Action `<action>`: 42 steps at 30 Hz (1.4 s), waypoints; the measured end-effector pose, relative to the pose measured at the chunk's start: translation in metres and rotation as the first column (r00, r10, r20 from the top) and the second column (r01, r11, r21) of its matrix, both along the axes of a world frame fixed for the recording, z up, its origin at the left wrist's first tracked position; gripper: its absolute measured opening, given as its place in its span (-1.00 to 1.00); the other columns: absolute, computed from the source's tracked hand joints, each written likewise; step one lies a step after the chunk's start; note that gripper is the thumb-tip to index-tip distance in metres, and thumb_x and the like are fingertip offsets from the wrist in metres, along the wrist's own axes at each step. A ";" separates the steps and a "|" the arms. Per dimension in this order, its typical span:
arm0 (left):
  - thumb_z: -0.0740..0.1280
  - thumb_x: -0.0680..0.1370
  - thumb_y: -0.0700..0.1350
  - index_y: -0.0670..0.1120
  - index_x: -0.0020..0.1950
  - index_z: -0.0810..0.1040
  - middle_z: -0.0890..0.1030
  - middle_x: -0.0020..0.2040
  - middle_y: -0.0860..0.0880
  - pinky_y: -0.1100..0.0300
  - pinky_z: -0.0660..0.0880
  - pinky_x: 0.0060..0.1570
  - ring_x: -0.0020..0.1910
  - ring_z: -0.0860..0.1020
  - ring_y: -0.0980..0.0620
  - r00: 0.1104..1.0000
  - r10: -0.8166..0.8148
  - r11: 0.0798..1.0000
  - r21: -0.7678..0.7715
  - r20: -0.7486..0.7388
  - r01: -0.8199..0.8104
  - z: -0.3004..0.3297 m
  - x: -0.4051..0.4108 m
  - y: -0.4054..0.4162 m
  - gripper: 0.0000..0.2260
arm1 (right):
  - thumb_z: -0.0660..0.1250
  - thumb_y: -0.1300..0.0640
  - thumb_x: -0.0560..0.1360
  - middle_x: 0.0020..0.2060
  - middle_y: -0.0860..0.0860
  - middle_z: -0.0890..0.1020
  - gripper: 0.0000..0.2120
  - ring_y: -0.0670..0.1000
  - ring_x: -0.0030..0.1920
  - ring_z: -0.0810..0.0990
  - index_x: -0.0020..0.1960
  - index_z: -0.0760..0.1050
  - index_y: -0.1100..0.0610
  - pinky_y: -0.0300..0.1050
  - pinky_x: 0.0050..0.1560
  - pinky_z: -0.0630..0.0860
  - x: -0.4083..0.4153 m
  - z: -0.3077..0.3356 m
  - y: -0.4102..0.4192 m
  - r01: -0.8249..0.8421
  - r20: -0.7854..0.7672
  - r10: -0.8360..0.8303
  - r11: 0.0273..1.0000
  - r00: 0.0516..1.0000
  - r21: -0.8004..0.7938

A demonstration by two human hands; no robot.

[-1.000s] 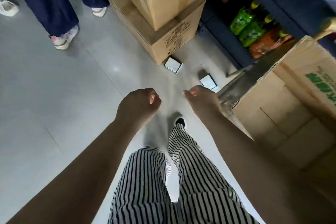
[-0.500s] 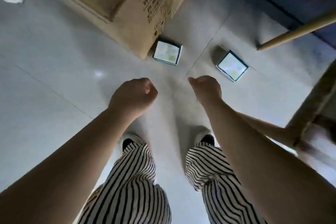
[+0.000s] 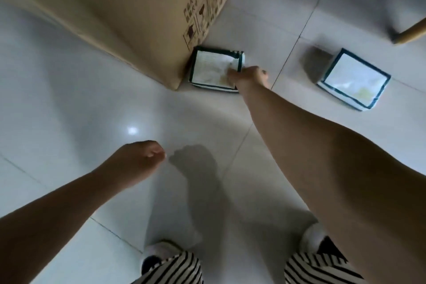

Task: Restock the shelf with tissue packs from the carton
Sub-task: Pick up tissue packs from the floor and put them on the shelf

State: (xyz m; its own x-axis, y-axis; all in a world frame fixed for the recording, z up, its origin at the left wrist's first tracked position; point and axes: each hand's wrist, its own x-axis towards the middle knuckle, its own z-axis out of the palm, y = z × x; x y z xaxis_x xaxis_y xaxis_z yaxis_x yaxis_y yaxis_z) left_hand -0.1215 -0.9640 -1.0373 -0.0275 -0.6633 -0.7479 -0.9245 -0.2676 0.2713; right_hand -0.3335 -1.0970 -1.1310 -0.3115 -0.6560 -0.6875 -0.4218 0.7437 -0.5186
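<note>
Your right hand (image 3: 247,77) is reaching down to the floor (image 3: 69,104) and resting on the near right corner of a tissue pack (image 3: 213,68), fingers bent over its edge where the film is crinkling; whether they are actually gripping the pack is too blurred to tell. That pack is a flat rectangular block in glossy plastic, white-faced with a dark green border, and it is lying flat on the pale tile, touching the bottom corner of the cardboard carton (image 3: 143,7). The carton is plain brown corrugated board with dark printed marks down its side, and it is filling the top left of the view.

A second tissue pack (image 3: 355,79), same shape and same shiny wrap, is lying flat on the floor well to the right of the first, apart from your hand. Just beyond it, at the right edge of the view, a round wooden pole (image 3: 412,32) is sitting with its end on the tile.

Your left hand (image 3: 143,155) is hanging above the floor with its fingers curled into a loose fist and nothing in it, throwing a soft shadow on the smooth, reflective tile.

Your striped trouser legs (image 3: 320,270) and light shoes (image 3: 159,253) are showing at the bottom edge.
</note>
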 end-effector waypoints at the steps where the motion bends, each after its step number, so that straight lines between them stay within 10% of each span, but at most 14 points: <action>1: 0.22 0.58 -0.06 0.02 -0.07 0.48 0.54 -0.11 0.03 0.40 0.31 -0.27 -0.16 0.48 0.11 1.000 -0.001 1.000 0.004 0.009 0.001 0.001 0.000 -0.001 -0.92 | 0.33 -0.22 0.41 0.19 0.11 0.47 -0.44 0.12 0.11 0.54 0.22 0.48 0.17 -0.07 0.15 0.49 -0.001 0.001 0.000 -0.005 0.016 0.005 1.000 1.000 0.012; 9: 0.21 0.57 -0.06 -0.11 -0.29 0.49 0.53 -0.34 0.00 0.20 0.34 -0.23 -0.32 0.44 0.06 0.961 0.232 0.967 0.144 -0.152 -0.211 -0.014 -0.042 -0.024 -0.74 | 0.42 0.16 0.44 -0.42 0.05 0.44 -0.76 0.02 -0.47 0.38 -0.32 0.42 0.17 -0.17 -0.42 0.37 -0.034 0.022 0.055 0.125 0.151 -0.138 0.988 0.979 0.093; 14: 0.09 0.58 0.19 -0.10 0.17 0.38 0.65 -0.16 -0.14 0.10 0.45 -0.07 -0.18 0.61 -0.09 0.581 0.764 0.643 0.412 -0.281 -0.646 -0.014 -0.052 -0.043 -0.61 | 0.40 0.23 0.46 -0.34 0.10 0.51 -0.82 -0.09 -0.57 0.41 -0.28 0.45 0.14 -0.33 -0.56 0.34 -0.034 0.044 0.085 0.212 0.484 -0.219 0.975 0.847 0.070; 21: -0.08 0.47 0.43 -0.13 0.32 0.39 0.65 -0.17 -0.30 0.05 0.61 -0.28 -0.26 0.66 -0.17 0.444 0.870 0.469 0.638 -0.215 -0.611 -0.021 -0.047 -0.051 -0.25 | 0.37 0.23 0.48 -0.25 0.08 0.62 -0.85 -0.08 -0.47 0.60 -0.19 0.40 0.13 -0.28 -0.45 0.52 -0.034 0.074 0.104 0.073 0.610 -0.109 0.994 0.785 0.083; 26: -0.05 0.48 0.42 -0.15 0.23 0.41 0.56 0.01 -0.41 -0.08 0.61 -0.24 -0.16 0.63 -0.28 0.308 0.925 0.372 0.687 -0.220 -0.624 -0.024 -0.050 -0.050 -0.29 | 0.08 -0.24 0.53 0.06 0.05 0.55 -0.54 0.25 -0.06 0.62 0.19 0.38 0.10 0.08 0.08 0.53 -0.044 0.070 0.118 0.113 0.755 -0.250 0.967 0.607 0.229; 31: 0.10 0.50 0.33 -0.12 0.08 0.38 0.51 -0.02 -0.23 0.00 0.62 -0.28 -0.11 0.57 -0.19 0.268 0.926 0.375 0.725 -0.265 -0.577 -0.024 -0.058 -0.046 -0.48 | 0.23 0.04 0.57 -0.04 -0.01 0.54 -0.91 -0.03 -0.09 0.50 -0.04 0.48 0.02 -0.14 -0.02 0.43 -0.036 0.064 0.127 0.149 0.649 -0.206 0.979 0.732 0.142; 34: 0.23 0.55 0.05 -0.12 0.03 0.39 0.49 -0.05 -0.19 0.11 0.60 -0.34 -0.13 0.54 -0.11 0.347 0.873 0.487 0.656 -0.343 -0.577 -0.023 -0.064 -0.042 -0.76 | 0.24 0.36 0.53 0.06 -0.02 0.54 -0.74 -0.07 -0.08 0.48 -0.04 0.47 -0.01 -0.23 -0.18 0.38 -0.033 0.058 0.129 0.181 0.634 -0.142 0.983 0.760 0.003; 36: 0.27 0.54 -0.19 -0.09 0.01 0.40 0.51 -0.04 -0.17 0.15 0.58 -0.39 -0.14 0.54 -0.09 0.360 0.838 0.545 0.583 -0.411 -0.603 -0.022 -0.065 -0.041 -0.92 | 0.23 0.43 0.51 0.25 -0.02 0.44 -0.63 -0.06 0.02 0.48 0.10 0.44 -0.03 -0.27 -0.20 0.45 -0.031 0.057 0.132 0.261 0.683 -0.164 0.965 0.712 -0.040; 42: 0.33 0.48 -0.29 -0.05 0.34 0.31 0.53 0.14 -0.18 0.06 0.58 -0.21 0.06 0.56 -0.17 0.265 0.808 0.558 0.537 -0.527 -0.633 -0.024 -0.059 -0.044 -0.53 | 0.22 0.47 0.49 0.25 0.09 0.45 -0.45 0.10 0.06 0.53 0.38 0.27 0.07 -0.08 -0.13 0.54 -0.032 0.050 0.134 0.488 0.817 -0.404 0.854 0.411 0.177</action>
State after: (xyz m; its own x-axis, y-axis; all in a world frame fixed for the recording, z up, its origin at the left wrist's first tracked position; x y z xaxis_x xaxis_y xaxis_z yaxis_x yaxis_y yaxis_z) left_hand -0.1806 -1.0083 -1.0609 -0.1311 -0.5355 -0.8343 0.1219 -0.8439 0.5225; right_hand -0.3656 -0.9633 -1.0808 0.0807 -0.6591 -0.7477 0.5891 0.6367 -0.4976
